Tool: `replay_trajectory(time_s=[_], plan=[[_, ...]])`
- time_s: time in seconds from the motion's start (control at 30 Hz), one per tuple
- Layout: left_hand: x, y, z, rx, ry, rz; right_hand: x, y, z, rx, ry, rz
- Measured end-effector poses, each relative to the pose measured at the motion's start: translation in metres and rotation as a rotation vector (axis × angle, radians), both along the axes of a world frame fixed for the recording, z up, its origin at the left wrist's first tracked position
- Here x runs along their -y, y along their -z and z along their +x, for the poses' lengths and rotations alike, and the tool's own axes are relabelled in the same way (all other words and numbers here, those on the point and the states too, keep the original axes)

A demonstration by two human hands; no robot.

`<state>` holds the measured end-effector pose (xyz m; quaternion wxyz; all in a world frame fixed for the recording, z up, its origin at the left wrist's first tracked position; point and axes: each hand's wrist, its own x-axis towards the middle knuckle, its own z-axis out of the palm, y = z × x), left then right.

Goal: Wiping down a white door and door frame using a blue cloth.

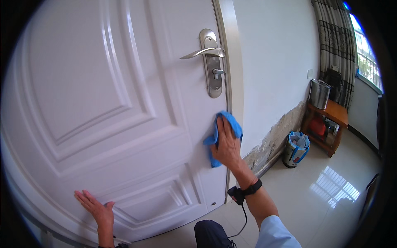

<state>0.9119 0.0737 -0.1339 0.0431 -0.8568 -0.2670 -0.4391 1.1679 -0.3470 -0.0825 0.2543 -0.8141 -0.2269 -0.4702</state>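
Observation:
My right hand [229, 148] presses a blue cloth [232, 121] against the edge of a white panelled door [83, 77], where it meets the frame. The cloth is bunched under my fingers, and part of it hangs below the palm. Above it sits the metal lever handle [201, 53] on its long lock plate [214, 85], with a thumb turn. My left hand [98, 210] lies flat against the lower left of the door, fingers apart, holding nothing. A black strap with a small box [237, 195] and a cable is on my right wrist.
The door frame [233, 77] borders a white wall [276, 55] with a peeling lower patch [279, 130]. A bin with a bag liner [296, 152] stands beside a wooden side table [336, 114] carrying a metal canister [320, 94]. My dark-clad knee [211, 232] is above the glossy tiled floor [285, 192].

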Motion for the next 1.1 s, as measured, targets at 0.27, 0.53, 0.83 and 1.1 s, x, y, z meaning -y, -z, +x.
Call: replay_trajectory(time_s=[0.27, 0.53, 0.83, 1.1], plan=[[0.004, -0.005, -0.004, -0.007, 0.009, 0.006, 0.006, -0.021, -0.009, 0.050, 0.065, -0.068], [0.003, -0.005, -0.004, -0.003, 0.001, -0.018, 0.014, -0.050, -0.015, 0.056, 0.013, -0.064], [0.002, -0.005, -0.006, 0.011, -0.009, -0.018, 0.011, -0.036, -0.018, 0.077, 0.016, -0.116], [0.002, -0.004, -0.005, 0.038, 0.020, -0.035, 0.004, -0.006, -0.028, -0.002, -0.048, -0.104]])
